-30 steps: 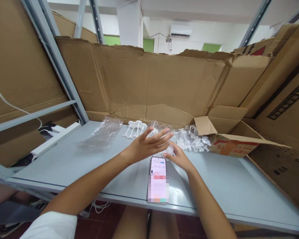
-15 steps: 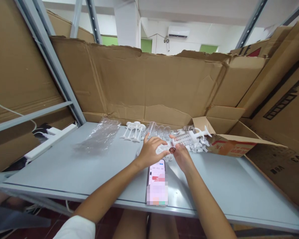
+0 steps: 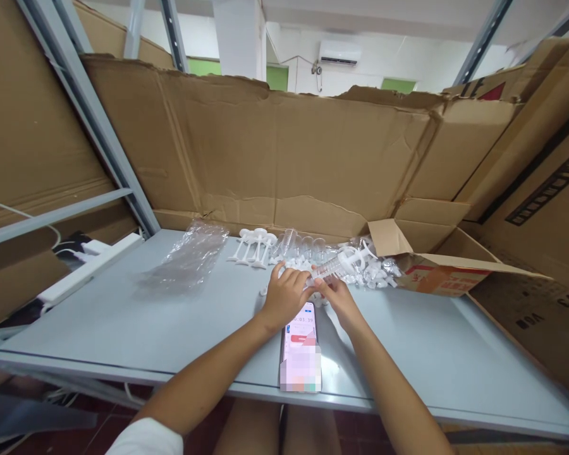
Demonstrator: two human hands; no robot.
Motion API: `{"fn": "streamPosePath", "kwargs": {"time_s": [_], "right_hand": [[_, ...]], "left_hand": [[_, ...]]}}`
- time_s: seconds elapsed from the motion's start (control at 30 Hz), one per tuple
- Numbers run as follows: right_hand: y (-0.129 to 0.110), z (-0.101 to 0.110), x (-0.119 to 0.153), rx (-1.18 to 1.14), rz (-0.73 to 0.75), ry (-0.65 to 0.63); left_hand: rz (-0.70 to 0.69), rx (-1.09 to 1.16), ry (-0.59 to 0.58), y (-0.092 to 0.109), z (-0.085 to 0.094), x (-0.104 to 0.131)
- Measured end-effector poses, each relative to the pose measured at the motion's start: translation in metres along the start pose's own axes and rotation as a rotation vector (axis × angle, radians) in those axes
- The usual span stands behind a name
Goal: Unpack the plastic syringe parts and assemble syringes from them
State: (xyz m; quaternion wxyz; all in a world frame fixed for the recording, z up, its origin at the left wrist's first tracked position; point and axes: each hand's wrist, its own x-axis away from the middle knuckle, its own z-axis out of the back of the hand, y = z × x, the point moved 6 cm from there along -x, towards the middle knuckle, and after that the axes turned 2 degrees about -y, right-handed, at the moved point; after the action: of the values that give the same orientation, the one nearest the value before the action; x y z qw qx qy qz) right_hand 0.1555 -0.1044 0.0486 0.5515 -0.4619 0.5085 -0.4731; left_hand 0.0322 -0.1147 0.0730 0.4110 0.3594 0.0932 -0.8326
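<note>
A clear ribbed tube with a white plunger handle (image 3: 346, 260) slants up to the right between my hands. My left hand (image 3: 287, 294) is closed at its lower left end, fingers curled together. Around the same end, my right hand (image 3: 340, 302) has its thumb and fingers closed on the tube. What lies between the fingertips is too small to make out. Behind my hands are several clear tubes (image 3: 308, 246) standing near the cardboard and small white parts (image 3: 377, 273) in a heap. White plungers (image 3: 253, 246) lie in a group to the left.
A phone (image 3: 301, 354) showing a timer lies below my hands near the table's front edge. Clear plastic bags (image 3: 194, 253) lie at the left, by a white power strip (image 3: 92, 268). An open cardboard box (image 3: 448, 278) stands at the right. Cardboard walls (image 3: 289, 151) enclose the back.
My hands have come closer together, and the tube with its handle has moved left and slightly down. The reddish-brown thing at my right fingers no longer shows.
</note>
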Motion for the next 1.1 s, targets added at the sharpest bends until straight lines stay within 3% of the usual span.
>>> {"fn": "streamPosePath", "kwargs": {"time_s": [0.17,0.3,0.47,0.57,0.67,0.83,0.97,1.1], "right_hand": [[0.003,0.005,-0.003,-0.201,0.046,0.08],[0.007,0.004,-0.004,-0.178,0.034,0.074],[-0.002,-0.003,0.0,-0.161,0.117,0.055],[-0.006,-0.002,0.002,-0.202,0.121,0.11],[-0.006,0.0,0.004,-0.212,0.114,0.16],[-0.002,0.002,0.002,-0.195,0.132,0.104],[-0.001,0.001,0.002,-0.256,0.138,-0.036],[-0.007,-0.006,0.007,-0.3,0.134,-0.208]], "left_hand": [[-0.025,-0.059,0.007,0.001,-0.004,0.003],[0.0,-0.108,-0.019,0.002,-0.009,0.005],[0.088,-0.059,-0.15,0.0,-0.021,0.005],[0.148,0.058,-0.269,-0.002,-0.025,0.006],[0.228,0.282,-0.365,-0.006,-0.028,0.009],[0.352,0.855,-0.468,-0.009,-0.038,0.018],[0.372,1.432,-0.554,0.004,-0.042,0.021],[0.416,1.887,-0.768,0.025,-0.037,0.023]]}}
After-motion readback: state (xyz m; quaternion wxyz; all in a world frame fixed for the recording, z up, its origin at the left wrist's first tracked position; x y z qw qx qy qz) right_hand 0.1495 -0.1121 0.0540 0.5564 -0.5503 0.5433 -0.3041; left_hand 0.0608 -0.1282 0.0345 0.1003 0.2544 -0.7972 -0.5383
